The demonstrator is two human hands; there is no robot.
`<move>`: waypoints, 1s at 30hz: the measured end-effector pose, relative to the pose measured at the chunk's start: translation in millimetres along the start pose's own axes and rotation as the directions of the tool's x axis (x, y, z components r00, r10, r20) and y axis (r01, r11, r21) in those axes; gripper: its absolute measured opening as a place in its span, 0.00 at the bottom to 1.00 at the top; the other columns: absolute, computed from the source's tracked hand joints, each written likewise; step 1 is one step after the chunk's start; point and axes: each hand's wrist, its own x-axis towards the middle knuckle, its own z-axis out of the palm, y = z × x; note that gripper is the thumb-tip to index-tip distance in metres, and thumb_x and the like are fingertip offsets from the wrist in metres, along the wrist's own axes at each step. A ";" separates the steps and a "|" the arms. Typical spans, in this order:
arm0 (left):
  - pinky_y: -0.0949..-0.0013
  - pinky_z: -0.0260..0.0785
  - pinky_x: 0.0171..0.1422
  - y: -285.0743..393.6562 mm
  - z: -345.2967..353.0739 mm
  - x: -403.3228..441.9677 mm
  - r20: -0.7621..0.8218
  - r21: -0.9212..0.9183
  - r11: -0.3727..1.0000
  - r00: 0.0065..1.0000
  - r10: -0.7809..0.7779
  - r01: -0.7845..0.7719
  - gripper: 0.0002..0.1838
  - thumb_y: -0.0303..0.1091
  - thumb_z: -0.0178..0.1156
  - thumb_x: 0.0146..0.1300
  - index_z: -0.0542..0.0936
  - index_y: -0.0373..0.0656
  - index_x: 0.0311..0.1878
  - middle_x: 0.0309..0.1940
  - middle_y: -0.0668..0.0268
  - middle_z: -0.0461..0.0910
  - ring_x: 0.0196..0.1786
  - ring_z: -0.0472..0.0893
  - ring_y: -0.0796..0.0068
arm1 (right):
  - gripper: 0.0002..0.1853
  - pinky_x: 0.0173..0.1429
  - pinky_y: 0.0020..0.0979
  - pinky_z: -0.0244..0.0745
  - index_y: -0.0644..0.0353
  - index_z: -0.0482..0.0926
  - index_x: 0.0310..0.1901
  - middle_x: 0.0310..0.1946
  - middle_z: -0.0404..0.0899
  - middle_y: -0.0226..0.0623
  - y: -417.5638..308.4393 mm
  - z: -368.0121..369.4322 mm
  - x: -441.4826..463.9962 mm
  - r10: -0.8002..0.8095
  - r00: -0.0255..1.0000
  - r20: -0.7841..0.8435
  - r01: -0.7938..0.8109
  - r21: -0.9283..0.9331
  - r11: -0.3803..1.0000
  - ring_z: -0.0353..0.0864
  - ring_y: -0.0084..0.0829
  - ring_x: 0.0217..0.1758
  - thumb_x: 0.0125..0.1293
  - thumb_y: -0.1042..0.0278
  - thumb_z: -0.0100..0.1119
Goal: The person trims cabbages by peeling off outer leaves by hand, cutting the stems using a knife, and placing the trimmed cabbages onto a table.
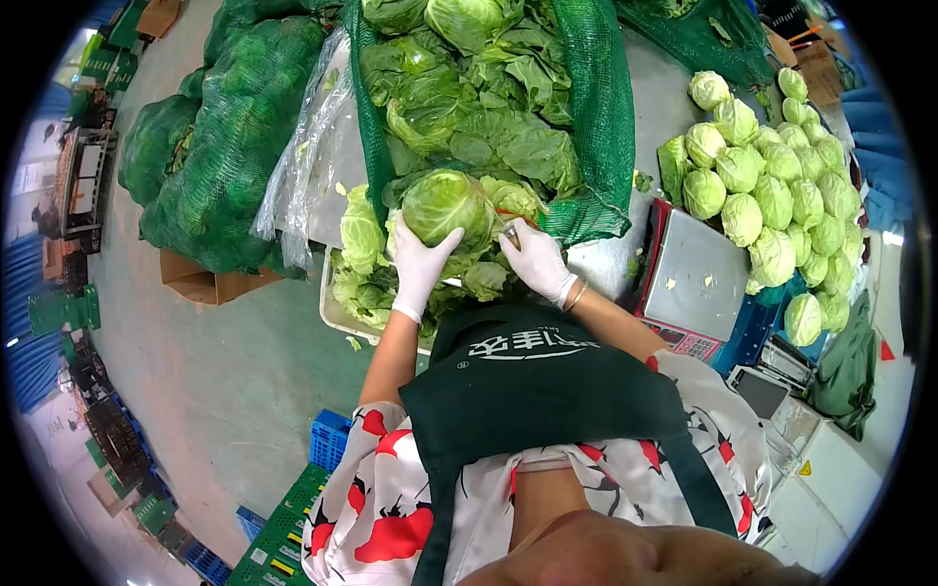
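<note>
A round green cabbage (445, 208) is held over a white bin (337, 308) of loose leaves. My left hand (422, 266), in a white glove, is closed around its lower left side. My right hand (538, 260), also gloved, is closed at the cabbage's right side on what looks like a small knife (511, 234); its blade is mostly hidden. Just beyond, an open green mesh sack (598, 117) holds leafy cabbages (430, 107). Pale outer leaves (362, 234) hang at the bin's left edge.
Trimmed cabbages (772, 200) are piled at the right, beside a scale (692, 273) with a red keypad. Full green mesh sacks (239, 146) lie at the left, above a cardboard box (210, 283). Clear plastic (308, 146) drapes the table's left edge. Green crates (278, 532) stand lower left.
</note>
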 end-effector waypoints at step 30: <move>0.54 0.69 0.68 36.1 23.0 46.7 0.114 0.098 0.995 0.993 -0.035 0.024 0.69 0.59 0.81 0.42 0.52 0.28 0.76 0.64 0.37 0.63 0.64 0.71 0.39 | 0.18 0.44 0.52 0.82 0.73 0.72 0.50 0.33 0.84 0.63 55.1 38.1 74.2 0.184 0.923 0.339 -0.113 -0.217 0.970 0.86 0.60 0.37 0.67 0.66 0.55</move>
